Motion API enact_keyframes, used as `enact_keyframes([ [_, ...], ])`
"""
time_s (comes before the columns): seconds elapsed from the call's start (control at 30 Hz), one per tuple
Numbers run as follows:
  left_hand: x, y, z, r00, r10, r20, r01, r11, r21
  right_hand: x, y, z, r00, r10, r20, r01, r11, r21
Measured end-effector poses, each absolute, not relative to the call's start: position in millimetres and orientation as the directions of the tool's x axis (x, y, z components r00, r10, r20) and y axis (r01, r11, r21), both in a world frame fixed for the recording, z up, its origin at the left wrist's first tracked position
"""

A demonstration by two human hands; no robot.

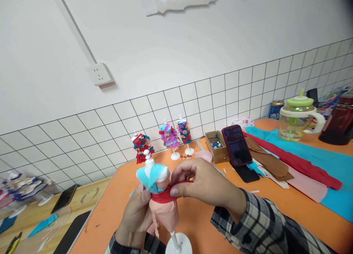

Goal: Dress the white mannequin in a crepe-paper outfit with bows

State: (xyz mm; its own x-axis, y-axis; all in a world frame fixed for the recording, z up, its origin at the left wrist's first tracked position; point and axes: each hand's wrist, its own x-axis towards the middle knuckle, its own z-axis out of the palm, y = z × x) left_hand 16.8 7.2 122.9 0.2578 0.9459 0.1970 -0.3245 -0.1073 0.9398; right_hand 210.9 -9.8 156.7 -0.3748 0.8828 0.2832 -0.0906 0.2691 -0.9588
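A small white mannequin (149, 165) on a round white stand (179, 244) is held up in front of me, tilted slightly. It wears a light blue wrap (150, 177) over the shoulders, a pink skirt (166, 214) and a red strip (162, 196) around the waist. My left hand (135, 210) is closed around the mannequin's torso from the left, its thumb at the waist. With thumb and fingers, my right hand (201, 182) pinches the red strip at the mannequin's right side. Some of the right fingertips are hidden behind the strip.
Several dressed mannequins, one in purple (168, 137), stand at the back. To the right are a cardboard box (220, 154), a phone (237, 145), a pink bowl (204, 156), brown paper (268, 160) and a lidded jug (293, 121). Pliers (13, 243) lie at lower left.
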Motion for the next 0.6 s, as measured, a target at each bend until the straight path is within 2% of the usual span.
enact_keyframes([
  [0.1, 20, 12, 123, 0.246, 0.954, 0.169, -0.346, -0.076, 0.935, 212, -6, 154, -0.361, 0.894, 0.267, -0.029, 0.275, -0.961],
  [0.2, 20, 14, 119, 0.198, 0.964, 0.176, -0.279, -0.117, 0.953, 212, -3, 153, -0.317, 0.91, 0.268, 0.023, 0.29, -0.957],
  [0.43, 33, -1, 131, 0.292, 0.884, 0.366, -0.162, -0.332, 0.929, 207, -1, 152, -0.26, 0.932, 0.254, 0.048, 0.275, -0.96],
  [0.6, 29, -1, 134, 0.275, 0.9, 0.339, -0.058, -0.336, 0.94, 210, 0, 150, -0.313, 0.916, 0.25, 0.068, 0.285, -0.956],
])
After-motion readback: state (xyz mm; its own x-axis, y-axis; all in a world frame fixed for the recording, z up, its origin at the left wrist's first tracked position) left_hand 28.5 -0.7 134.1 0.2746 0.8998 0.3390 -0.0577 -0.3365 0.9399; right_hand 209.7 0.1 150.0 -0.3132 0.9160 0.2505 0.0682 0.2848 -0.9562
